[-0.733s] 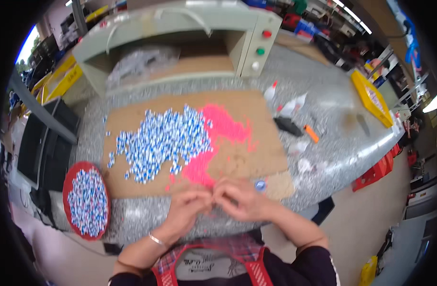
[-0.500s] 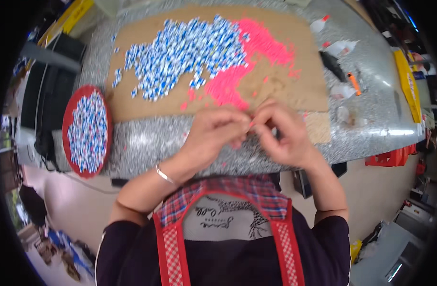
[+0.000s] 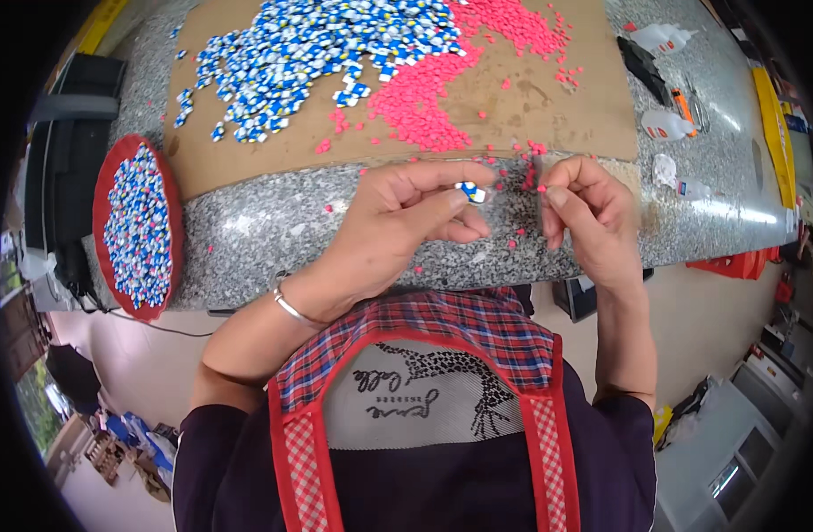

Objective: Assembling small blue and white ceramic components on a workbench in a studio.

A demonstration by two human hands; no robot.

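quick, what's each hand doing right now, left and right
Left hand: pinched shut on a small blue-and-white piece.
Right hand: fingers curled together; cannot tell whether it holds anything.

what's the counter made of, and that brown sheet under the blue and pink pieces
Counter: looks like polished speckled grey granite or a stone-look composite, with a glossy glare on its right part. Brown sheet: likely plain matte cardboard, flat tan, with a few dark stains.
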